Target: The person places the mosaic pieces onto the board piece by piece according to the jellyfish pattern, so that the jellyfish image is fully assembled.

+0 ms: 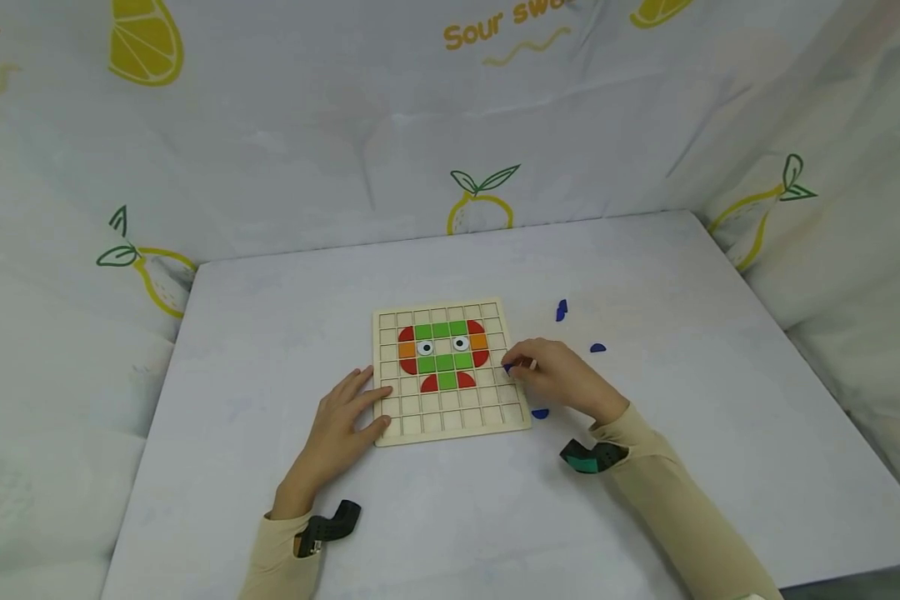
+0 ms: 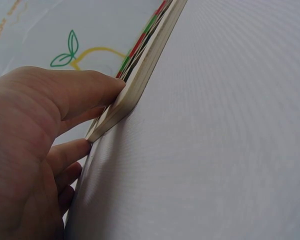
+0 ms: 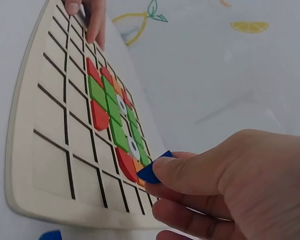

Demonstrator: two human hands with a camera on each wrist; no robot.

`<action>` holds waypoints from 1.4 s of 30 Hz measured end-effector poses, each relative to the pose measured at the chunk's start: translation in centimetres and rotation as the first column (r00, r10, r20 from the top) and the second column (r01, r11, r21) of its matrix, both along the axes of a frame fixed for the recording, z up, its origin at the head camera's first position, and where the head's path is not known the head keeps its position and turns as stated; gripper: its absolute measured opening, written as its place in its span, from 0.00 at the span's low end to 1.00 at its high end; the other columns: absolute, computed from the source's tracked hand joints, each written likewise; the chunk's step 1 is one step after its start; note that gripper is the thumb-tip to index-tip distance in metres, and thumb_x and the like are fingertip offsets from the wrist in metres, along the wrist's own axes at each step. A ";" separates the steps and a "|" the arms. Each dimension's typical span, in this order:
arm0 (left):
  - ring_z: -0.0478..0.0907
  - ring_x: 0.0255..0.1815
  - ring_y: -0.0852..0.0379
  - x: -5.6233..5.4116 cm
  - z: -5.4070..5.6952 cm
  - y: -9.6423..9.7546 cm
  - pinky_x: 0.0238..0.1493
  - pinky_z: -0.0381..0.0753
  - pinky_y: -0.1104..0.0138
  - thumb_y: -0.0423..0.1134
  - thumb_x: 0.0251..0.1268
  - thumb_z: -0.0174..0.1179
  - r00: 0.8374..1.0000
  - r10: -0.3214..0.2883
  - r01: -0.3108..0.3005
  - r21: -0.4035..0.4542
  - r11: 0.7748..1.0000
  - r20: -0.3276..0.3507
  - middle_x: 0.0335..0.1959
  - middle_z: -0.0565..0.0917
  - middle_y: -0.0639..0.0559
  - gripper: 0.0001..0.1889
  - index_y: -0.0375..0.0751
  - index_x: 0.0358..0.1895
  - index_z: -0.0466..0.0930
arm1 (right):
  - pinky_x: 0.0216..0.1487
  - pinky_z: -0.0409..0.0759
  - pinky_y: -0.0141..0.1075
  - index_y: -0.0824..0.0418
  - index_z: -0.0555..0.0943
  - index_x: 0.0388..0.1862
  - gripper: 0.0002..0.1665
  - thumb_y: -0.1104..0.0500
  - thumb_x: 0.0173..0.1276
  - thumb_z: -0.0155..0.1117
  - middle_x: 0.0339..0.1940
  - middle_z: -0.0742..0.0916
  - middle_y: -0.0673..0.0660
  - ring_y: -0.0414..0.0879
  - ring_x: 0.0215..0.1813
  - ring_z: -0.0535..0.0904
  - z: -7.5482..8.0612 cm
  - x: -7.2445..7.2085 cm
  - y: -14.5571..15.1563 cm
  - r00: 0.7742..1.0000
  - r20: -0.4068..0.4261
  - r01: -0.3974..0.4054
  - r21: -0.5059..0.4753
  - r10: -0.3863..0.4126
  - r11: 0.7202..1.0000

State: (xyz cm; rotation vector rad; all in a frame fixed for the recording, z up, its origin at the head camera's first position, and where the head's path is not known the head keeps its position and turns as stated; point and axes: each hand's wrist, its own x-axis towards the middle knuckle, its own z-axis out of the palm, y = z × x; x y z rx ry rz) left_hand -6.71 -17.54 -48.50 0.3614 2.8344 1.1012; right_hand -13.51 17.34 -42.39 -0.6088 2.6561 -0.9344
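Note:
A square wooden grid board (image 1: 450, 423) lies on the table. Set in its cells are green tiles (image 1: 444, 362), red rounded tiles (image 1: 407, 334), orange tiles (image 1: 478, 342) and two round eye pieces (image 1: 425, 347). My left hand (image 1: 337, 429) rests at the board's left edge, fingers extended, with thumb and a fingertip over the rim. Between thumb and forefinger, my right hand (image 1: 562, 375) pinches a blue rounded tile (image 3: 151, 172), held above the board's right side. In the right wrist view that tile overlaps the red and orange pieces.
Right of the board lie loose blue tiles: one half-round tile (image 1: 597, 347), a close pair of tiles (image 1: 562, 310) farther back, and one tile (image 1: 540, 413) by the near right corner. A white curtain (image 1: 307, 167) with lemon prints hangs behind the white table (image 1: 270, 308).

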 end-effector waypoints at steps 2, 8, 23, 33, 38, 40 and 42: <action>0.51 0.83 0.40 0.0 0.0 0.0 0.77 0.51 0.37 0.42 0.67 0.66 1.000 0.000 0.000 0.003 1.000 0.001 0.80 0.63 0.44 0.23 0.47 0.65 0.80 | 0.43 0.80 0.35 0.62 0.86 0.48 0.10 0.63 0.71 0.66 0.40 0.88 0.53 0.46 0.43 0.79 0.2 0.0 -0.7 1.000 0.027 0.000 -0.005 0.000 1.000; 0.51 0.83 0.40 0.0 -0.1 -0.1 0.77 0.51 0.38 0.42 0.66 0.66 1.000 0.002 -0.002 0.007 1.000 -0.004 0.80 0.64 0.45 0.23 0.48 0.65 0.80 | 0.40 0.77 0.32 0.60 0.86 0.43 0.05 0.62 0.70 0.68 0.38 0.86 0.52 0.44 0.41 0.77 -0.4 -0.1 -2.5 0.999 0.036 -0.035 -0.017 0.036 0.999; 0.51 0.83 0.41 0.0 -0.1 0.0 0.77 0.51 0.38 0.42 0.66 0.67 1.000 0.004 -0.004 0.009 1.000 -0.006 0.80 0.64 0.45 0.23 0.48 0.64 0.80 | 0.42 0.77 0.32 0.56 0.88 0.45 0.07 0.60 0.70 0.67 0.40 0.86 0.48 0.41 0.42 0.75 -1.8 1.1 -4.7 0.991 -0.009 -0.135 0.039 0.136 0.990; 0.51 0.83 0.40 0.0 -0.1 0.0 0.77 0.52 0.37 0.42 0.66 0.66 1.000 0.000 0.000 0.006 1.000 -0.005 0.80 0.64 0.44 0.23 0.48 0.64 0.80 | 0.40 0.77 0.30 0.57 0.86 0.46 0.09 0.59 0.68 0.69 0.37 0.84 0.48 0.40 0.41 0.74 -1.9 1.6 -5.4 0.993 -0.044 -0.108 0.105 0.113 0.989; 0.51 0.83 0.40 0.0 0.1 0.0 0.77 0.52 0.38 0.42 0.67 0.66 1.000 0.004 -0.004 0.004 1.000 0.004 0.80 0.63 0.45 0.23 0.48 0.65 0.80 | 0.41 0.78 0.31 0.55 0.87 0.45 0.10 0.56 0.66 0.73 0.38 0.85 0.47 0.40 0.43 0.74 -1.7 1.9 -5.4 0.994 -0.037 -0.100 0.138 0.106 0.985; 0.51 0.83 0.40 0.0 0.2 0.0 0.77 0.51 0.38 0.42 0.67 0.66 1.000 0.004 -0.004 0.004 1.000 0.009 0.80 0.63 0.45 0.23 0.48 0.65 0.80 | 0.41 0.78 0.31 0.55 0.87 0.45 0.12 0.54 0.65 0.74 0.37 0.84 0.47 0.40 0.42 0.74 -1.8 1.9 -5.5 0.995 -0.036 -0.090 0.153 0.097 0.984; 0.51 0.83 0.40 0.0 0.2 0.0 0.77 0.51 0.38 0.42 0.67 0.66 1.000 0.006 -0.006 0.003 1.000 0.014 0.80 0.63 0.45 0.23 0.48 0.65 0.80 | 0.41 0.78 0.30 0.55 0.86 0.44 0.13 0.52 0.65 0.75 0.37 0.82 0.47 0.39 0.42 0.74 -1.9 2.0 -5.6 0.995 -0.034 -0.082 0.160 0.088 0.984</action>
